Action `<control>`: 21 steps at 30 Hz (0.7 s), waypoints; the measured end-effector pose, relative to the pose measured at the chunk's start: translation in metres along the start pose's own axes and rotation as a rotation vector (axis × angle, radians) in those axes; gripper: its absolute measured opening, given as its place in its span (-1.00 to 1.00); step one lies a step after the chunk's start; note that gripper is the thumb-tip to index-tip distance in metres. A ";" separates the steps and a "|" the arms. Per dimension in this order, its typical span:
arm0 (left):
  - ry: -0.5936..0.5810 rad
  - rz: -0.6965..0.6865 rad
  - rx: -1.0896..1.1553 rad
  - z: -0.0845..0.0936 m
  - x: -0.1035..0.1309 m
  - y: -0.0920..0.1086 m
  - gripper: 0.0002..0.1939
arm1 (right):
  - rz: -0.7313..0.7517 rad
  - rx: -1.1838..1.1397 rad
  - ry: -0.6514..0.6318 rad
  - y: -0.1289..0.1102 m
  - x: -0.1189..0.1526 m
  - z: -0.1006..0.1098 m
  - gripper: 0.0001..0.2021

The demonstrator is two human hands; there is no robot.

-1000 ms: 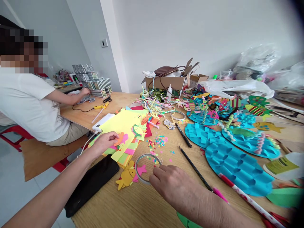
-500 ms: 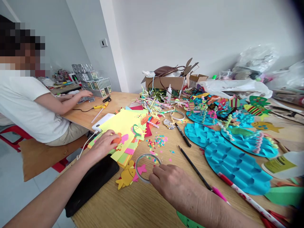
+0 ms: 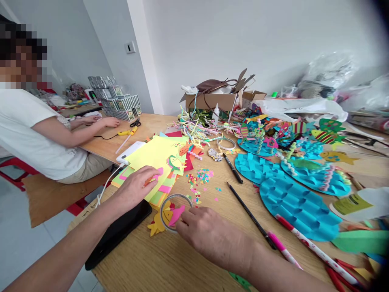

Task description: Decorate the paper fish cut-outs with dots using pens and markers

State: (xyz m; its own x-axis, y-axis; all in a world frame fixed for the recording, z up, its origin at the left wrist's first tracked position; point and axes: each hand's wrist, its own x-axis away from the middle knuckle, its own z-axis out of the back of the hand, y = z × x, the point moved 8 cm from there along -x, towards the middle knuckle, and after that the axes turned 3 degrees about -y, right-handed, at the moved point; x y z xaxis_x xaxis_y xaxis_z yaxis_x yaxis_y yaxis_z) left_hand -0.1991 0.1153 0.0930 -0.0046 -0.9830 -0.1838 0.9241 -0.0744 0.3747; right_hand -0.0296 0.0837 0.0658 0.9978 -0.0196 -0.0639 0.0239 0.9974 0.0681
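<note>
My left hand (image 3: 138,184) is closed over the yellow sheets (image 3: 146,152), thumb and fingers around an orange paper cutout (image 3: 148,181). A pink cutout (image 3: 158,172) shows beyond its fingertips. My right hand (image 3: 203,227) grips a roll of clear tape (image 3: 162,209), held tilted over the table; its fingertips are partly hidden. Through the ring I see a pink paper fish (image 3: 176,215), close to those fingertips. A yellow paper fish (image 3: 156,225) lies at the ring's left side. The black phone (image 3: 121,231) rests beneath my left forearm.
Tiny paper bits (image 3: 202,176), a marker (image 3: 234,168) and a black pencil (image 3: 251,213) lie mid-table. Blue scalloped ovals (image 3: 299,207) and a glue bottle (image 3: 352,205) are at right. A co-worker's hand (image 3: 111,121) rests near stacked boxes (image 3: 124,107).
My right hand has moved left with the tape roll, toward the yellow fish. My left hand has closed further over the orange cutout, covering a small yellow one.
</note>
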 end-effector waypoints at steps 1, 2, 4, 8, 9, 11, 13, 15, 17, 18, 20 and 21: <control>0.003 -0.017 -0.003 -0.001 0.002 0.004 -0.67 | 0.003 -0.006 -0.017 -0.001 -0.002 -0.003 -0.86; 0.007 -0.031 -0.009 -0.001 0.003 0.007 -0.67 | 0.003 -0.015 -0.028 0.000 -0.002 -0.006 -0.83; 0.017 -0.056 -0.024 0.000 0.006 0.011 -0.68 | -0.013 -0.039 -0.032 0.005 0.000 -0.005 -0.82; 0.034 -0.096 -0.055 0.007 0.013 0.018 -0.70 | -0.104 -0.037 -0.017 0.021 0.018 0.012 -0.85; 0.036 -0.104 -0.062 0.010 0.015 0.020 -0.70 | -0.128 -0.047 -0.025 0.024 0.024 0.016 -0.83; 0.037 -0.114 -0.079 0.014 0.019 0.025 -0.69 | -0.160 -0.074 -0.017 0.026 0.038 0.025 -0.80; 0.014 -0.127 -0.095 0.014 0.024 0.030 -0.70 | -0.187 -0.095 0.011 0.024 0.051 0.034 -0.78; -0.041 -0.146 -0.107 0.007 0.029 0.035 -0.73 | -0.198 -0.126 0.034 0.019 0.063 0.040 -0.76; -0.124 -0.171 -0.112 -0.006 0.035 0.040 -0.78 | -0.211 -0.135 0.080 0.015 0.075 0.044 -0.76; -0.167 -0.183 -0.113 -0.013 0.038 0.042 -0.81 | -0.239 -0.128 0.112 0.015 0.084 0.045 -0.76; -0.243 -0.204 -0.117 -0.025 0.043 0.043 -0.85 | -0.251 -0.122 0.186 0.013 0.103 0.042 -0.73; -0.272 -0.211 -0.120 -0.029 0.045 0.042 -0.85 | -0.282 -0.121 0.233 0.014 0.115 0.039 -0.69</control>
State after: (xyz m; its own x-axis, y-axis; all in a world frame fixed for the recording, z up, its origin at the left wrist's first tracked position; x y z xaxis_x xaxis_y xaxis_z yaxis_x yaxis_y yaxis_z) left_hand -0.1490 0.0727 0.0741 -0.2860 -0.9582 0.0087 0.9304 -0.2755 0.2418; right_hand 0.0880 0.0930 0.0985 0.9120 -0.2917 -0.2884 0.2739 0.9564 -0.1012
